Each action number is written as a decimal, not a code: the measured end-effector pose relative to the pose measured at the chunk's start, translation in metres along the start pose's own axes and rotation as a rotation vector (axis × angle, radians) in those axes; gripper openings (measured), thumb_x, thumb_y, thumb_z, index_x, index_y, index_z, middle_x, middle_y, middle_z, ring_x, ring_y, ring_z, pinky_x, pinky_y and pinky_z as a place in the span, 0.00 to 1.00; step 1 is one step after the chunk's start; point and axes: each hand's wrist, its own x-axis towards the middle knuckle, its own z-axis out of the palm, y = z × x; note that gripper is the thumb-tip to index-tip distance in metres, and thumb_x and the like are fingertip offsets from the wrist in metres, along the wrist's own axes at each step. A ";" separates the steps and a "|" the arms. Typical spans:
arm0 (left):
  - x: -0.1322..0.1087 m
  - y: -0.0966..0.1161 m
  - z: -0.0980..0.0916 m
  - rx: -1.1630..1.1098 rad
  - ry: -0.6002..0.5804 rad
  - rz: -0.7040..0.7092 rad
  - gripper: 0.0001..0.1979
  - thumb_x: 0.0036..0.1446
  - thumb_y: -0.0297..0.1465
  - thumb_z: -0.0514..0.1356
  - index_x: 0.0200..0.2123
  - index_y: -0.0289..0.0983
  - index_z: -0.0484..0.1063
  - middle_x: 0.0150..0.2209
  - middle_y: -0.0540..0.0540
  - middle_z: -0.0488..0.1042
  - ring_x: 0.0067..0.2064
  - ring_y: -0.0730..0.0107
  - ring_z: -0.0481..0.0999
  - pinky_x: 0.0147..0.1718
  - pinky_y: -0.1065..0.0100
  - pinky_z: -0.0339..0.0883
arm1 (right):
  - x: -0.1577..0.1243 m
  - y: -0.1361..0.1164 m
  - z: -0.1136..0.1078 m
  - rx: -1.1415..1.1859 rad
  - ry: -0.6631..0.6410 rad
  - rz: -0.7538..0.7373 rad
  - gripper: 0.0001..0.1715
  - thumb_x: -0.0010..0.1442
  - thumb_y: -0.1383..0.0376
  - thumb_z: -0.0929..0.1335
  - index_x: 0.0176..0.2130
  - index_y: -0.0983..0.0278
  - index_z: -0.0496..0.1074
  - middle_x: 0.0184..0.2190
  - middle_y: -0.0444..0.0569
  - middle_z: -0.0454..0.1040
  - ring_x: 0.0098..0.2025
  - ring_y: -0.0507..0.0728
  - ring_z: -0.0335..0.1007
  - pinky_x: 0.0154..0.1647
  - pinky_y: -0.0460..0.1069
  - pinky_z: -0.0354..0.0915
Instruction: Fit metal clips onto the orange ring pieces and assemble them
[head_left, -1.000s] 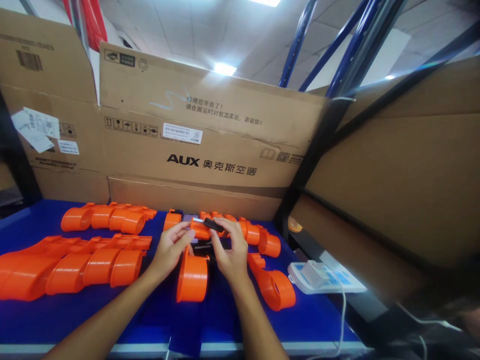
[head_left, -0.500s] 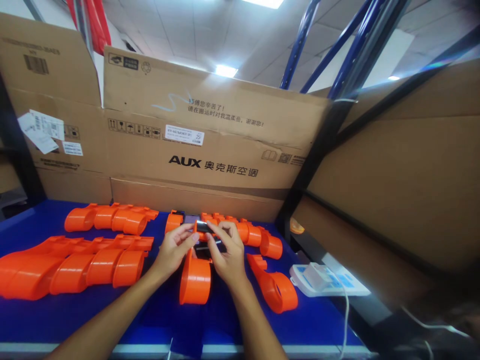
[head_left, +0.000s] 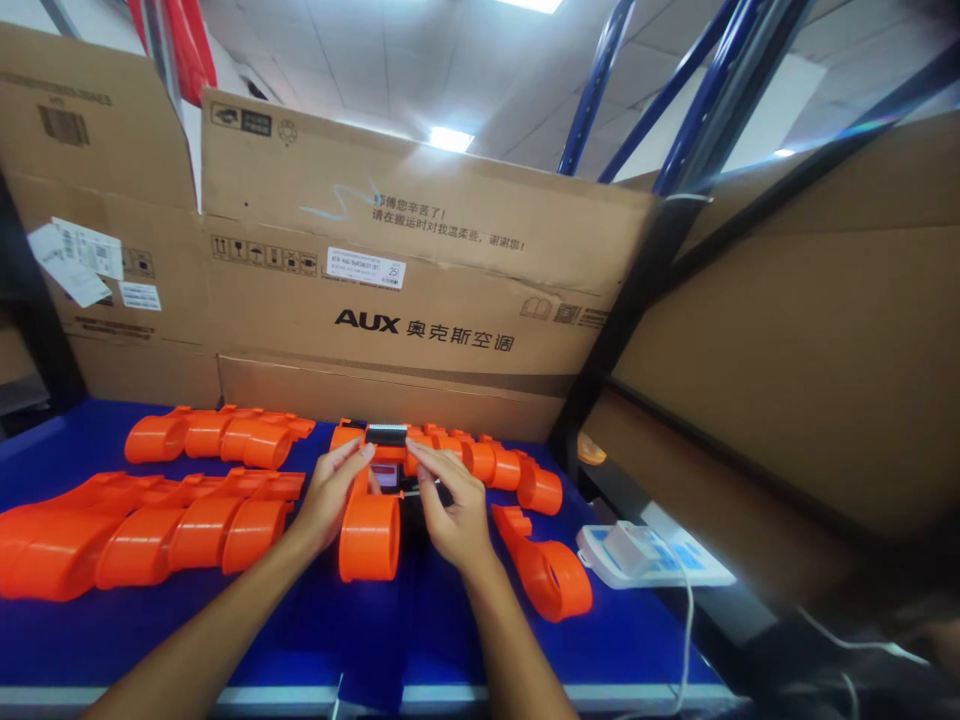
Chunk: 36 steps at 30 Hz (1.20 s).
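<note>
— Left hand?
— Grips the orange dispenser from its left side, fingers curled in, fingertips up by the black strip at the top.
— And the right hand?
— Holds the same dispenser from the right, thumb and forefinger narrowed to a pinch just under the strip's right end.
— Where exactly?
— Over the middle of the blue table, round end toward the camera, between both hands. Hard to tell whether lifted or resting.
— Around it?
— Just behind, a back row of dispensers. Off to the left, a front row and a rear row. Near the right wrist, a single dispenser lying flat. Further right, a white power strip with a plug in it. Behind everything, a big cardboard box.
</note>
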 end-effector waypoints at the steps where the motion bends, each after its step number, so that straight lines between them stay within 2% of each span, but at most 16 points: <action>1: 0.000 0.001 -0.001 0.009 -0.023 0.000 0.19 0.58 0.46 0.66 0.34 0.35 0.73 0.21 0.48 0.75 0.21 0.73 0.69 0.25 0.72 0.62 | 0.000 0.000 -0.001 0.022 -0.011 0.002 0.19 0.69 0.69 0.66 0.55 0.54 0.78 0.51 0.51 0.81 0.53 0.62 0.78 0.54 0.59 0.73; 4: 0.002 0.001 -0.003 0.037 -0.078 -0.001 0.20 0.58 0.44 0.67 0.44 0.33 0.74 0.21 0.49 0.75 0.22 0.72 0.70 0.25 0.72 0.61 | -0.001 0.002 -0.003 0.059 -0.026 0.031 0.19 0.69 0.68 0.66 0.54 0.54 0.79 0.49 0.50 0.82 0.50 0.61 0.79 0.51 0.57 0.74; 7: 0.004 -0.001 -0.003 0.030 -0.091 -0.002 0.25 0.55 0.41 0.69 0.52 0.33 0.72 0.23 0.50 0.76 0.21 0.73 0.70 0.25 0.72 0.62 | -0.001 0.011 -0.008 0.038 -0.023 0.120 0.16 0.69 0.65 0.66 0.51 0.56 0.80 0.43 0.50 0.83 0.44 0.60 0.80 0.47 0.55 0.74; 9: 0.005 -0.003 -0.002 0.009 -0.079 0.010 0.27 0.52 0.37 0.71 0.53 0.33 0.71 0.28 0.48 0.78 0.22 0.73 0.73 0.26 0.71 0.64 | 0.000 0.021 -0.013 -0.016 0.038 0.227 0.14 0.68 0.63 0.66 0.48 0.59 0.81 0.43 0.51 0.83 0.45 0.60 0.80 0.48 0.55 0.73; 12: 0.004 -0.006 0.000 -0.012 -0.048 0.033 0.27 0.51 0.34 0.71 0.53 0.33 0.70 0.30 0.47 0.80 0.25 0.69 0.77 0.28 0.70 0.67 | -0.001 0.035 -0.024 -0.231 0.154 0.472 0.14 0.66 0.62 0.66 0.45 0.62 0.80 0.37 0.51 0.84 0.37 0.60 0.80 0.40 0.53 0.72; 15: 0.003 -0.007 0.000 -0.005 -0.023 0.042 0.27 0.52 0.34 0.70 0.54 0.34 0.68 0.27 0.50 0.78 0.22 0.71 0.74 0.27 0.70 0.68 | -0.003 0.042 -0.035 -0.518 -0.043 0.659 0.10 0.61 0.63 0.68 0.37 0.61 0.81 0.34 0.50 0.83 0.34 0.60 0.79 0.34 0.51 0.67; 17: 0.003 -0.007 -0.001 0.006 -0.015 0.037 0.27 0.52 0.35 0.70 0.53 0.34 0.68 0.28 0.50 0.78 0.19 0.74 0.72 0.24 0.70 0.66 | -0.004 0.041 -0.039 -0.655 -0.194 0.730 0.08 0.59 0.60 0.70 0.33 0.59 0.81 0.32 0.49 0.83 0.34 0.61 0.78 0.32 0.50 0.64; 20: 0.004 -0.007 -0.002 0.004 -0.006 0.027 0.27 0.51 0.36 0.70 0.53 0.35 0.69 0.31 0.48 0.79 0.19 0.74 0.72 0.22 0.71 0.66 | -0.006 0.037 -0.039 -0.761 -0.329 0.746 0.10 0.58 0.55 0.72 0.32 0.57 0.82 0.33 0.50 0.83 0.36 0.62 0.78 0.31 0.50 0.63; 23: 0.005 -0.007 -0.002 0.001 0.005 0.024 0.28 0.50 0.36 0.71 0.53 0.35 0.69 0.30 0.49 0.79 0.19 0.74 0.72 0.23 0.71 0.66 | -0.005 0.036 -0.034 -0.789 -0.409 0.721 0.11 0.59 0.54 0.71 0.36 0.56 0.83 0.36 0.50 0.84 0.40 0.62 0.79 0.34 0.50 0.64; 27: 0.005 -0.007 -0.001 0.019 0.004 0.018 0.27 0.51 0.37 0.70 0.53 0.35 0.69 0.28 0.50 0.78 0.19 0.74 0.72 0.23 0.71 0.66 | -0.004 0.037 -0.029 -0.827 -0.445 0.735 0.12 0.61 0.55 0.70 0.40 0.55 0.83 0.40 0.51 0.84 0.46 0.63 0.78 0.37 0.50 0.65; 32: 0.004 -0.007 -0.002 0.020 -0.006 0.014 0.29 0.51 0.37 0.70 0.54 0.35 0.68 0.24 0.52 0.76 0.19 0.72 0.72 0.23 0.71 0.65 | -0.004 0.039 -0.025 -0.848 -0.486 0.768 0.12 0.61 0.57 0.70 0.41 0.54 0.83 0.42 0.51 0.83 0.48 0.64 0.78 0.39 0.50 0.66; 36: 0.005 -0.008 -0.003 0.026 -0.017 0.004 0.28 0.52 0.38 0.70 0.54 0.35 0.68 0.27 0.50 0.77 0.20 0.72 0.72 0.23 0.71 0.65 | -0.005 0.038 -0.025 -0.846 -0.488 0.749 0.10 0.61 0.59 0.70 0.39 0.55 0.83 0.41 0.50 0.83 0.48 0.63 0.77 0.40 0.49 0.66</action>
